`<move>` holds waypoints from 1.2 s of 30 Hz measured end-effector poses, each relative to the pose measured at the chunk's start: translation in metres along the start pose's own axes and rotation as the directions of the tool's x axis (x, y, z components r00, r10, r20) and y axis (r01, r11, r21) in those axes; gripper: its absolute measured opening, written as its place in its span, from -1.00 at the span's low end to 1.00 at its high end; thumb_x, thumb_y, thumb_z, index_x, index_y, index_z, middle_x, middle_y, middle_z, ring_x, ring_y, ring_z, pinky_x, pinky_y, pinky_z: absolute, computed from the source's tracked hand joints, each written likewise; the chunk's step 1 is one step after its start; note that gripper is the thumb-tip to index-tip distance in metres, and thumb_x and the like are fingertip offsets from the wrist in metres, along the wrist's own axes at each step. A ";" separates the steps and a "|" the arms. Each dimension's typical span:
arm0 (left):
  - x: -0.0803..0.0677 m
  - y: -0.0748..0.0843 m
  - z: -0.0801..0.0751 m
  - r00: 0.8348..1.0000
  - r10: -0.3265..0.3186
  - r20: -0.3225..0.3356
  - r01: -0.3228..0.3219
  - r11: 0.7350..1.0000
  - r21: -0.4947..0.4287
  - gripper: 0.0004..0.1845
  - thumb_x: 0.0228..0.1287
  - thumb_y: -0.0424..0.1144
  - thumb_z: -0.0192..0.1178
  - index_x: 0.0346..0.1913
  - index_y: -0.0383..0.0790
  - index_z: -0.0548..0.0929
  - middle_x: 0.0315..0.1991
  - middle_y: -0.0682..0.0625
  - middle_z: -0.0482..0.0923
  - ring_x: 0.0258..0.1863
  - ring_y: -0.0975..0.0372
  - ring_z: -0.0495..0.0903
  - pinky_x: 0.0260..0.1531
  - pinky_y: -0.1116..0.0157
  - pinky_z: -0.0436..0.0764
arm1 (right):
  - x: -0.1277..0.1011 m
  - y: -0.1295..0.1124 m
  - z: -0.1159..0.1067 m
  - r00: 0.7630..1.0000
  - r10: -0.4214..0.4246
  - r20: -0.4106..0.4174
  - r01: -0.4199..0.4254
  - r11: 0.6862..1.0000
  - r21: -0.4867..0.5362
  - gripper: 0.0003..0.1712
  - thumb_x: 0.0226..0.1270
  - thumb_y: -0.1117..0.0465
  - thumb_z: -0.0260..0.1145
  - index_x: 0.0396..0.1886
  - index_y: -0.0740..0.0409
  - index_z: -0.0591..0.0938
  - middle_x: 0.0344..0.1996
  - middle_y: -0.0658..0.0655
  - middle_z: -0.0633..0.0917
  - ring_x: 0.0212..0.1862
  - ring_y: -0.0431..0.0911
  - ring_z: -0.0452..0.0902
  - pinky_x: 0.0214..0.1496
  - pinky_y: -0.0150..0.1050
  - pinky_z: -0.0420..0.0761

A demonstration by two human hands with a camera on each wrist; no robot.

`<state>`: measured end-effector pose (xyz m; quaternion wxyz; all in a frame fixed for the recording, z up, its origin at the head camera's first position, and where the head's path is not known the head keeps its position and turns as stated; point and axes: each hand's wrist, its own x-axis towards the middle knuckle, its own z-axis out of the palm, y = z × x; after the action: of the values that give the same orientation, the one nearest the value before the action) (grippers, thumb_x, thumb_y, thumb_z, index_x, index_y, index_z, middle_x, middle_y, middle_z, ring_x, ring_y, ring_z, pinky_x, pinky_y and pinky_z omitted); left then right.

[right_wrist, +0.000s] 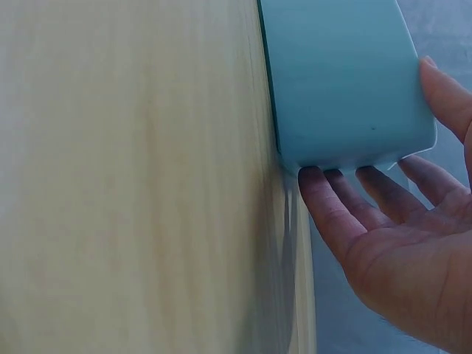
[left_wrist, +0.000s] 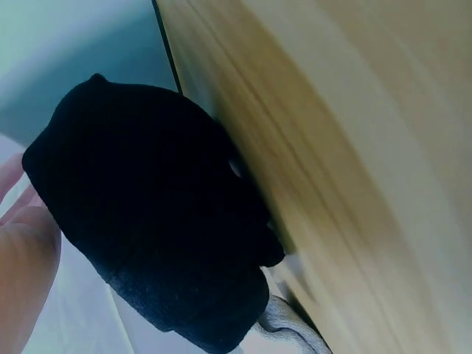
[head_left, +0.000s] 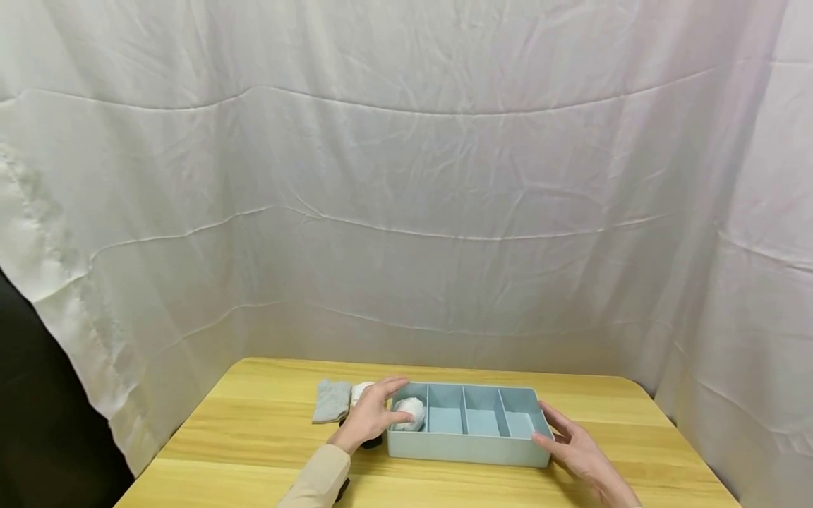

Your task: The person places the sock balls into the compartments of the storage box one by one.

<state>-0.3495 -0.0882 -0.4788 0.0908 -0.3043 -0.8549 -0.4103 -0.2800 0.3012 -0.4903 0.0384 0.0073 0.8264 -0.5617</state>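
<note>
A white, ball-shaped bundle [head_left: 411,413] is seen in the leftmost compartment of a pale-blue, four-compartment plastic box [head_left: 466,449], whose long axis is laid left to right on the wood-grained surface [head_left: 254,437]. The ball is placed just right of the left hand [head_left: 370,418], the nearer one, its fingers spread wide; whether the ball is touched cannot be told. The right hand [head_left: 581,451], fingers loosely spread, is rested against the box's right end.
</note>
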 end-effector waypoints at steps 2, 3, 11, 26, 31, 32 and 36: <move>-0.002 -0.001 -0.001 1.000 0.004 -0.002 -0.004 1.000 -0.001 -0.32 0.13 -0.16 0.43 0.31 -0.32 0.49 0.32 -0.19 0.45 0.26 -0.06 0.48 0.15 0.08 0.55 | 0.000 -0.001 0.000 1.000 0.002 0.002 -0.002 1.000 -0.004 -0.07 0.35 0.04 0.33 0.56 0.18 0.08 0.50 0.43 0.04 0.41 0.44 0.13 0.28 0.12 0.47; -0.002 -0.002 -0.001 1.000 0.001 -0.003 -0.001 1.000 -0.009 -0.32 0.14 -0.17 0.42 0.31 -0.32 0.48 0.32 -0.20 0.45 0.25 -0.07 0.49 0.15 0.08 0.55 | 0.000 -0.001 0.001 1.000 0.001 0.003 -0.001 1.000 -0.004 -0.07 0.35 0.03 0.33 0.56 0.18 0.08 0.50 0.43 0.03 0.41 0.44 0.12 0.28 0.12 0.47; -0.008 -0.003 -0.007 0.997 -0.071 -0.002 0.070 0.991 -0.114 -0.35 0.21 -0.18 0.38 0.34 -0.29 0.45 0.32 -0.23 0.44 0.26 -0.09 0.49 0.18 0.07 0.53 | 0.001 -0.001 0.000 1.000 -0.006 0.003 0.006 1.000 -0.014 -0.08 0.36 0.03 0.33 0.56 0.16 0.09 0.51 0.42 0.04 0.41 0.42 0.15 0.27 0.11 0.49; -0.026 -0.013 -0.028 0.979 -0.197 -0.052 0.181 0.959 -0.218 -0.49 0.15 -0.25 0.42 0.17 -0.31 0.61 0.12 -0.24 0.61 0.14 -0.19 0.54 0.14 -0.09 0.52 | 0.002 -0.001 0.006 1.000 -0.009 0.011 0.009 1.000 0.029 -0.09 0.35 0.07 0.34 0.56 0.15 0.10 0.51 0.42 0.04 0.41 0.41 0.15 0.29 0.11 0.47; -0.030 -0.016 -0.031 0.978 -0.207 -0.025 0.197 0.957 -0.213 -0.49 0.12 -0.26 0.44 0.16 -0.31 0.62 0.16 -0.22 0.59 0.25 -0.21 0.44 0.24 -0.19 0.38 | 0.000 0.000 0.001 1.000 0.004 0.007 -0.004 1.000 0.005 -0.09 0.36 0.04 0.33 0.56 0.14 0.09 0.51 0.41 0.04 0.42 0.43 0.13 0.28 0.11 0.48; -0.030 -0.017 -0.032 0.977 -0.214 -0.017 0.205 0.953 -0.223 -0.48 0.12 -0.28 0.44 0.16 -0.33 0.61 0.17 -0.22 0.58 0.27 -0.22 0.42 0.25 -0.20 0.37 | 0.000 0.000 0.001 1.000 0.005 0.010 -0.005 1.000 0.004 -0.08 0.36 0.04 0.33 0.56 0.14 0.09 0.51 0.41 0.03 0.42 0.42 0.12 0.28 0.11 0.48; -0.031 -0.021 -0.032 0.973 -0.229 0.005 0.224 0.944 -0.243 -0.45 0.11 -0.31 0.44 0.18 -0.40 0.58 0.18 -0.23 0.57 0.30 -0.22 0.38 0.29 -0.20 0.31 | 0.000 0.001 -0.001 1.000 0.006 0.009 -0.006 1.000 0.001 -0.08 0.36 0.04 0.33 0.56 0.14 0.08 0.52 0.41 0.03 0.42 0.42 0.12 0.28 0.11 0.47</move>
<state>-0.3402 -0.1367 -0.4840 0.0153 -0.2081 -0.8266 -0.5226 -0.2805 0.3023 -0.4907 0.0441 0.0073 0.8260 -0.5619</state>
